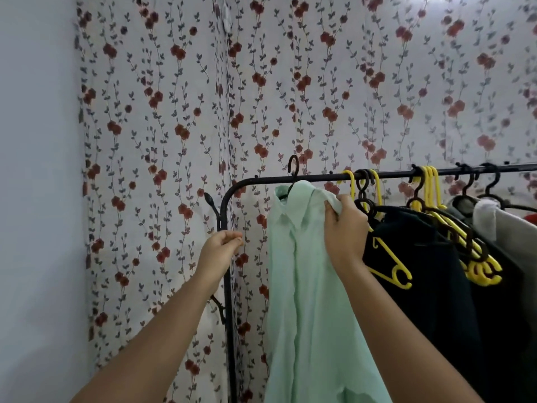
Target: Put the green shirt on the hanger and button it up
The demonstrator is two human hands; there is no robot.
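A pale green shirt [302,286] hangs on a dark hanger [293,175] whose hook rises just above the black rail [319,178] near its left end. The shirt's front placket runs straight down and looks closed. My right hand [344,231] grips the shirt's right shoulder, just under the rail. My left hand [220,247] hovers to the left of the shirt, near the rack's upright post, with its fingertips pinched together and nothing in them.
Several yellow hangers [430,184] and dark hangers hang on the rail to the right, with a black garment [430,271] and a grey one [511,228] beside the shirt. Flowered wallpaper lies behind; a plain wall is at left. The rack's post [228,271] stands between my hands.
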